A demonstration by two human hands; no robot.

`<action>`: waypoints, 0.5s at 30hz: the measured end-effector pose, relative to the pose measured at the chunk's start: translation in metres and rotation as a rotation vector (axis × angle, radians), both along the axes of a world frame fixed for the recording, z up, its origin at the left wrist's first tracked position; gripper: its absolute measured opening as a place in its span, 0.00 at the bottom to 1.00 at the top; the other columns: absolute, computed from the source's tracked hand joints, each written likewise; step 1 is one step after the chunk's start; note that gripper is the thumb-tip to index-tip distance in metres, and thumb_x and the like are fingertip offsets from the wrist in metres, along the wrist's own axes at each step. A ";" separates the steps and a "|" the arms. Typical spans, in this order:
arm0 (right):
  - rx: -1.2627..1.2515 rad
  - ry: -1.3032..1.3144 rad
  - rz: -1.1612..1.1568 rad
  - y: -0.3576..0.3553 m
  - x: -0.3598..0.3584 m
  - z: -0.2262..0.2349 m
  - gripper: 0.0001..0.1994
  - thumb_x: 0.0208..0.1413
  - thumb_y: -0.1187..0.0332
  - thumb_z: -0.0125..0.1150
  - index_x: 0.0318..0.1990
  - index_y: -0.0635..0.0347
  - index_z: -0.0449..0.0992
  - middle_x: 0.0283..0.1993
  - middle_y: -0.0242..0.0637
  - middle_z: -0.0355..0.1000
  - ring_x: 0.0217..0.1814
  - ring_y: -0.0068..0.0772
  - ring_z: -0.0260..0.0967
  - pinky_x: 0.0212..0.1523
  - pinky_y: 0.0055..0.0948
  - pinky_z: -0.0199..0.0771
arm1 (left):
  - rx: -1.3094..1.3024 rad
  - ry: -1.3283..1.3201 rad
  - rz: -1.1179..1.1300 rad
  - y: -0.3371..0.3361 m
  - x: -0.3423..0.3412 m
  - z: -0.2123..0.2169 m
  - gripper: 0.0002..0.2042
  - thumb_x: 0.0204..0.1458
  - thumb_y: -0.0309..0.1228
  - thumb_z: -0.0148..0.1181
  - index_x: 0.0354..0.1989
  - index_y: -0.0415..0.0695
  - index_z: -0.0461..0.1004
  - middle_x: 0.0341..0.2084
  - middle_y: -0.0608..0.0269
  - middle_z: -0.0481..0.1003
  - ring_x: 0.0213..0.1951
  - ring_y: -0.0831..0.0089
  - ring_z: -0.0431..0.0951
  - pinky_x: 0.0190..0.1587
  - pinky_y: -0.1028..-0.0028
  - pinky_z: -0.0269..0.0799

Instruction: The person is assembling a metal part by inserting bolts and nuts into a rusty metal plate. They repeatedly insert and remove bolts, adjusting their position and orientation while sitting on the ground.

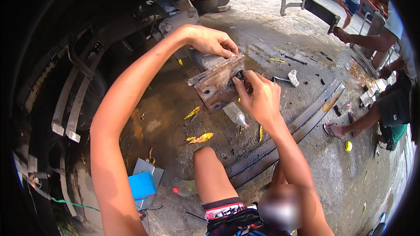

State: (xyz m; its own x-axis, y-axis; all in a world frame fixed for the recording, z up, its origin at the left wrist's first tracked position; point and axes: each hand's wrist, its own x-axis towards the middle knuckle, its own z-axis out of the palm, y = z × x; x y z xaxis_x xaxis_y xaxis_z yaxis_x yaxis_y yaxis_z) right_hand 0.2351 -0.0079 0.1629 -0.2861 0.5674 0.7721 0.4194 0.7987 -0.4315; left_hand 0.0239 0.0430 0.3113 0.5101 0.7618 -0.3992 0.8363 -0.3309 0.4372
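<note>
Left arm (114, 109): was bare, stretched forward.
Left hand (211, 43): bent at rusty plate's (215, 85) top edge; grip unclear.
Right hand (260, 94): pinched dark round piece (239, 74) against plate.
Rusty plate: stood between both hands.

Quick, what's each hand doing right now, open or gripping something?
Left hand: fingers bent at the rusty metal plate's top edge; a firm grip cannot be told.
Right hand: closed, thumb and fingers pinching a small dark part against the plate.
</note>
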 end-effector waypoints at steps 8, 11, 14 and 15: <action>0.015 -0.088 -0.125 -0.012 -0.008 0.004 0.12 0.60 0.60 0.67 0.41 0.60 0.81 0.31 0.40 0.80 0.28 0.47 0.79 0.28 0.42 0.75 | 0.004 0.237 -0.092 0.014 0.011 0.001 0.19 0.69 0.38 0.48 0.54 0.36 0.79 0.41 0.64 0.83 0.41 0.76 0.76 0.50 0.69 0.74; 0.003 -0.103 -0.148 -0.018 -0.008 0.009 0.12 0.60 0.60 0.67 0.42 0.60 0.81 0.32 0.42 0.80 0.29 0.48 0.79 0.29 0.43 0.75 | 0.013 0.065 -0.148 0.035 -0.013 -0.017 0.21 0.69 0.41 0.50 0.59 0.38 0.77 0.48 0.64 0.82 0.46 0.77 0.75 0.55 0.70 0.72; -0.017 -0.120 -0.172 -0.021 -0.010 0.011 0.13 0.61 0.59 0.65 0.38 0.60 0.80 0.32 0.44 0.79 0.30 0.52 0.79 0.30 0.46 0.75 | -0.151 -0.049 -0.180 0.033 -0.019 -0.004 0.20 0.69 0.38 0.53 0.63 0.39 0.73 0.55 0.64 0.78 0.53 0.78 0.74 0.59 0.73 0.70; -0.013 -0.131 -0.180 -0.022 -0.010 0.013 0.13 0.61 0.58 0.65 0.37 0.60 0.80 0.31 0.44 0.79 0.31 0.52 0.78 0.30 0.46 0.75 | -0.158 -0.064 -0.218 0.033 -0.021 0.000 0.19 0.70 0.38 0.53 0.63 0.40 0.74 0.55 0.64 0.78 0.54 0.78 0.75 0.60 0.72 0.70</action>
State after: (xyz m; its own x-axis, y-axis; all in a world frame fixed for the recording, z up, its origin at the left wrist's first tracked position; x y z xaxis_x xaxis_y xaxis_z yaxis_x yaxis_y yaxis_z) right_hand 0.2250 -0.0302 0.1756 -0.2770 0.6280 0.7272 0.6079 0.7006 -0.3735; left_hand 0.0031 0.0759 0.3113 0.6831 0.5622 -0.4662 0.7220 -0.4232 0.5474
